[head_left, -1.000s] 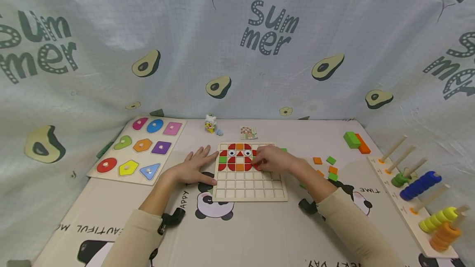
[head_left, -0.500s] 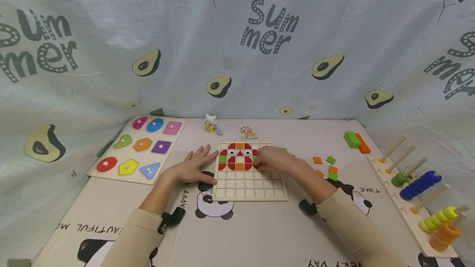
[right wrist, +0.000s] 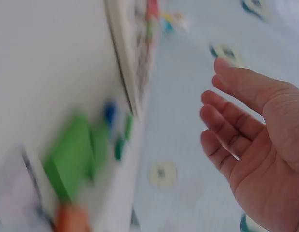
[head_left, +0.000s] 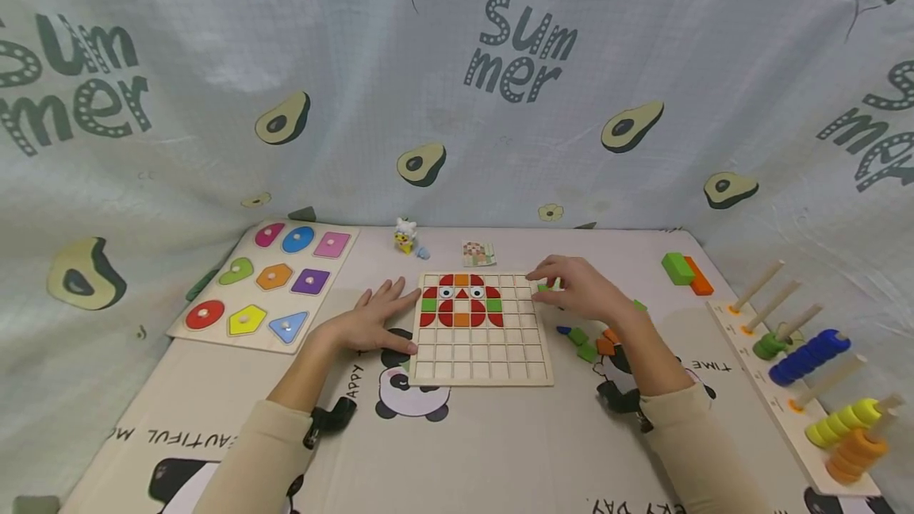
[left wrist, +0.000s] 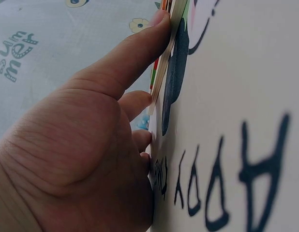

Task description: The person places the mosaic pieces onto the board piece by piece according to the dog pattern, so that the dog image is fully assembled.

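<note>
A wooden grid board (head_left: 485, 357) lies on the table in front of me. Red, orange, green and eye-marked tiles (head_left: 462, 320) fill part of its upper left, forming a face-like pattern. My left hand (head_left: 374, 320) rests at the board's left side, fingers spread, the thumb against the edge; the left wrist view shows the thumb touching the board's edge (left wrist: 161, 72). My right hand (head_left: 580, 290) hovers by the board's upper right edge, fingers loosely bent with nothing between them. In the right wrist view its palm (right wrist: 273, 159) is bare. Loose green tiles (head_left: 587, 352) lie below that hand, some partly hidden.
A knobbed shape puzzle (head_left: 324, 266) lies at left. Behind the board are a small figurine (head_left: 405, 238) and a picture card (head_left: 478, 253). At right stand a green block (head_left: 677, 269), an orange block (head_left: 699, 279) and a peg board with rings (head_left: 771, 387).
My right hand has let go of a red tile in the pattern's lower right and moved right, off the tiles. Loose tiles near the board's right side now show. The left hand stays put.
</note>
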A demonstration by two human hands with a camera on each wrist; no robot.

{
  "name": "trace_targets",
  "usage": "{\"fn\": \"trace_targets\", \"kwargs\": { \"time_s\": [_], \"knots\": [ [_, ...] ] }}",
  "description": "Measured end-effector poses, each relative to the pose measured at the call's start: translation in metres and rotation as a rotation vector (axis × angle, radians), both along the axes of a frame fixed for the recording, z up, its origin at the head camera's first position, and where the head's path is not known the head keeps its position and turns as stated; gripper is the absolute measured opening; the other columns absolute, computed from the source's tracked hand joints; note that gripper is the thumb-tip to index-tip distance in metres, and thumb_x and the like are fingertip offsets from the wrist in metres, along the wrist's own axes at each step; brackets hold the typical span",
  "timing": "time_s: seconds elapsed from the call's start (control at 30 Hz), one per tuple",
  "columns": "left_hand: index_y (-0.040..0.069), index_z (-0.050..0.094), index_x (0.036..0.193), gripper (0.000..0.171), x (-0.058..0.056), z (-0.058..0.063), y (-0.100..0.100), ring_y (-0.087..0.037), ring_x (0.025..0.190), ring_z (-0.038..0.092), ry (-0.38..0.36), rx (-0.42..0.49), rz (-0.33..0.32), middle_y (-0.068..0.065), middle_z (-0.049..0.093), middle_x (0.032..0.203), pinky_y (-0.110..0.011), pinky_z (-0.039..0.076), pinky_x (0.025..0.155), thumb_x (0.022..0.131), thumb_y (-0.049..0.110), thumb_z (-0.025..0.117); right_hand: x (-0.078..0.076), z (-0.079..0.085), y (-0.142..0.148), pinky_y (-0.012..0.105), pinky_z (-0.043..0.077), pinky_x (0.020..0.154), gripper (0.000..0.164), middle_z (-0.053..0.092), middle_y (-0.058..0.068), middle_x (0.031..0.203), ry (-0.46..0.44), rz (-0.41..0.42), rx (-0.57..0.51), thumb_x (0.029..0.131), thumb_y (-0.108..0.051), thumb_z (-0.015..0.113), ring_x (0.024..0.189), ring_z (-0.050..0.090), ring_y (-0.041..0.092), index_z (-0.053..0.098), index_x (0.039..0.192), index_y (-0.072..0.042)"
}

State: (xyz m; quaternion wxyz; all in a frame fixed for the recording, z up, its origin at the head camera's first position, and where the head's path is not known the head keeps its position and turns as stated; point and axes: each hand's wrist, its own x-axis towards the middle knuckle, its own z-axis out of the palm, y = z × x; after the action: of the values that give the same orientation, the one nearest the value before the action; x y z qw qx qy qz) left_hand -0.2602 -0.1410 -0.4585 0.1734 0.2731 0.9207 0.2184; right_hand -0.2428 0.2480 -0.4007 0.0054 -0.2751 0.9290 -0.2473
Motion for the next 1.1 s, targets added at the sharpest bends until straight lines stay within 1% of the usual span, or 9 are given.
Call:
{"fn": "trace_targets", "kwargs": {
  "time_s": [0.1,0.2,0.27,0.33,0.5,0.6,0.77,0.9,1.1],
  "knots": [
    [0.027,0.020,0.154,0.103,0.000,0.000,0.001,-0.034,0.147,-0.009,-0.003,-0.012,-0.001,-0.010,0.001,0.162,-0.059,-0.007,0.114,0.073,0.067,0.068,0.001,0.003,0.032,0.031,0.051,0.068,0.033,0.065,-0.001,0.112,0.014,-0.095,-0.039,0.087,-0.024,0.073,0.085,0.056,0.014,0.069,0.119,-0.016],
    [0.027,0.020,0.154,0.103,-0.001,0.000,0.001,-0.034,0.147,-0.009,-0.009,-0.016,-0.002,-0.010,0.000,0.162,-0.059,-0.007,0.114,0.073,0.067,0.068,0.000,0.001,0.055,0.030,0.051,0.069,0.031,0.066,-0.003,0.108,0.002,-0.170,-0.050,0.086,-0.023,0.073,0.085,0.055,0.015,0.069,0.117,-0.018],
    [0.027,0.020,0.154,0.102,0.000,0.001,0.000,-0.035,0.147,-0.009,-0.012,-0.012,-0.003,-0.010,0.000,0.162,-0.059,-0.007,0.114,0.073,0.066,0.068,-0.002,-0.005,0.064,0.030,0.051,0.069,0.031,0.067,0.000,0.107,-0.026,-0.180,-0.061,0.087,-0.021,0.073,0.085,0.055,0.016,0.070,0.117,-0.016],
    [0.026,0.020,0.154,0.102,0.000,0.002,0.000,-0.035,0.147,-0.009,-0.016,-0.008,-0.002,-0.010,0.000,0.162,-0.059,-0.007,0.114,0.073,0.066,0.069,-0.005,-0.013,0.068,0.030,0.051,0.069,0.031,0.068,0.004,0.108,-0.058,-0.162,-0.074,0.087,-0.018,0.072,0.085,0.055,0.018,0.069,0.118,-0.013],
    [0.026,0.021,0.154,0.102,0.001,0.005,0.001,-0.035,0.147,-0.009,-0.018,-0.004,0.000,-0.011,0.001,0.162,-0.059,-0.007,0.114,0.073,0.064,0.069,-0.015,-0.032,0.059,0.029,0.050,0.066,0.035,0.065,0.006,0.111,-0.121,-0.115,-0.066,0.091,-0.018,0.068,0.086,0.054,0.019,0.065,0.124,-0.009],
    [0.025,0.021,0.154,0.102,0.001,0.005,0.001,-0.035,0.147,-0.009,-0.017,0.000,-0.004,-0.011,0.001,0.162,-0.059,-0.007,0.114,0.074,0.064,0.070,-0.022,-0.038,0.047,0.029,0.050,0.069,0.036,0.063,0.005,0.114,-0.123,-0.091,-0.055,0.091,-0.019,0.067,0.086,0.054,0.018,0.064,0.125,-0.009],
    [0.025,0.021,0.154,0.103,0.001,0.004,0.002,-0.035,0.147,-0.009,-0.015,0.007,-0.003,-0.011,0.001,0.162,-0.059,-0.008,0.114,0.073,0.065,0.070,-0.032,-0.042,0.033,0.032,0.051,0.073,0.029,0.066,0.005,0.110,-0.045,-0.039,-0.001,0.088,-0.012,0.069,0.085,0.058,0.016,0.069,0.116,-0.006],
    [0.025,0.022,0.154,0.103,0.000,0.004,0.002,-0.036,0.147,-0.009,-0.012,0.009,-0.003,-0.011,0.001,0.161,-0.059,-0.008,0.114,0.073,0.064,0.070,-0.036,-0.043,0.027,0.036,0.052,0.076,0.025,0.068,0.006,0.104,0.029,-0.021,0.100,0.086,-0.010,0.072,0.087,0.061,0.018,0.072,0.110,-0.005],
    [0.025,0.021,0.154,0.102,0.001,0.004,0.002,-0.035,0.147,-0.009,-0.013,-0.002,-0.006,-0.010,0.000,0.162,-0.059,-0.007,0.114,0.073,0.065,0.069,-0.038,-0.034,0.015,0.035,0.053,0.078,0.023,0.068,0.004,0.104,0.109,-0.015,0.193,0.084,-0.010,0.074,0.093,0.062,0.020,0.073,0.107,-0.007]
  ]
}}
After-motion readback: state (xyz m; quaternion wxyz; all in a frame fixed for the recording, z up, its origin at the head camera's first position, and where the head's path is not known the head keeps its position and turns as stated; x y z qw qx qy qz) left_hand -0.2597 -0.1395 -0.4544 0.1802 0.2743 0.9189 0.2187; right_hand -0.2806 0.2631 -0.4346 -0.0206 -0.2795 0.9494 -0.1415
